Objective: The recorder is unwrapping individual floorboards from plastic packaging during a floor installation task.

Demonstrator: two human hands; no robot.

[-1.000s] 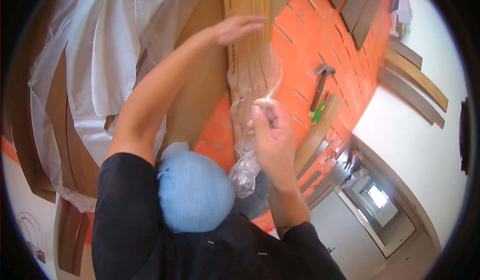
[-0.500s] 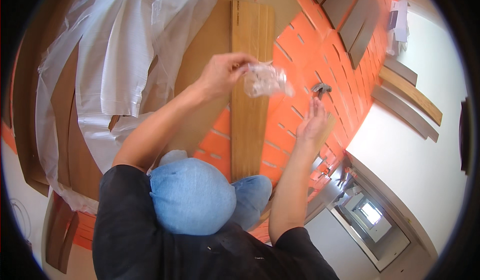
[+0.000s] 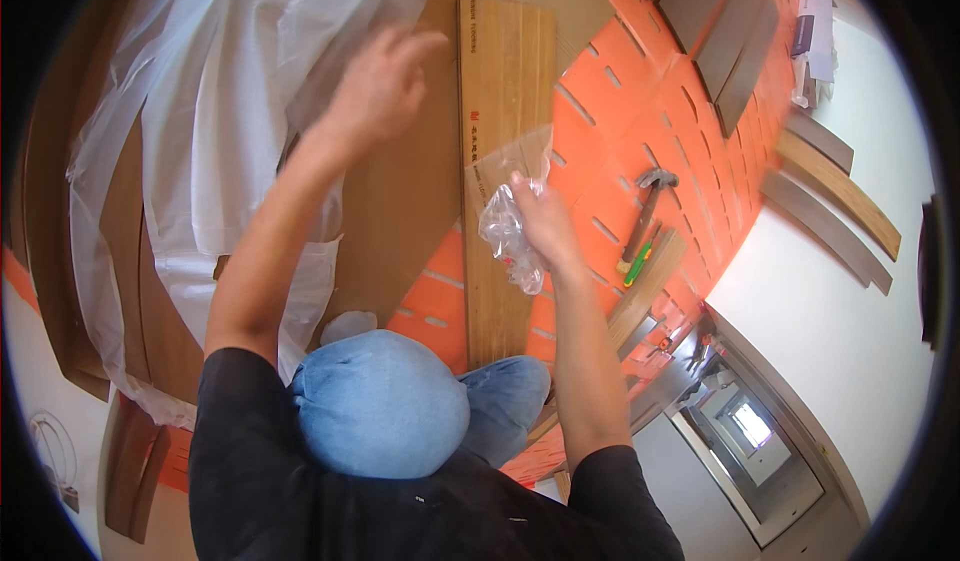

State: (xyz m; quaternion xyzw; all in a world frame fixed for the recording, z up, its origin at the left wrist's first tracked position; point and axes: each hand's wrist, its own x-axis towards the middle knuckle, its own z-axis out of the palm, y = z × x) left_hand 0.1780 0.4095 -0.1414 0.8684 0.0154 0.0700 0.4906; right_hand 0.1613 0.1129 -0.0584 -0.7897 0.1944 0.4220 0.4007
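In the head view, the clear plastic film (image 3: 507, 236) has passed from the left hand (image 3: 380, 86) to the right hand (image 3: 545, 223) since the earlier frame, and the left hand has moved away to the far left. The fingers of the right hand are grasping the crumpled film above the wooden plank (image 3: 510, 71); those of the left are blurred but look released, loosely parted. The plank lies lengthwise before the person, partly over the orange sheet (image 3: 625, 126), with a hammer (image 3: 645, 216) to its right.

Crumpled clear wrap (image 3: 506, 229), perhaps touching the wooden plank (image 3: 518, 76).
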